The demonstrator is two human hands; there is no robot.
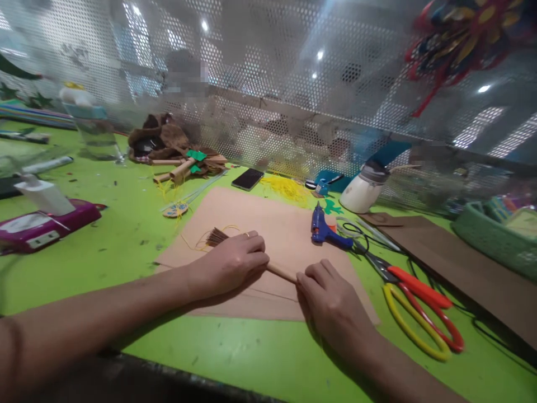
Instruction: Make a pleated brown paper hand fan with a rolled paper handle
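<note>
A thin brown paper roll (283,273) lies slantwise over tan paper sheets (235,210) on the green table. My left hand (241,256) is closed over its left part, palm down. The fingers of my right hand (329,294) pinch its right end. Past my left knuckles sticks out a dark, bristly fringe (217,237); my hand hides whether it joins the roll. Thin yellow strands (195,242) curl beside the fringe. A blue glue gun (325,228) rests at the sheets' upper right edge.
Large scissors (415,305) lie at right, near black cables and a brown board (453,263). Behind are a phone (248,179), yellow strands, a white bottle (361,190) and green-tied paper rolls (184,168). A purple power strip (50,226) sits left, a green basket (495,238) right.
</note>
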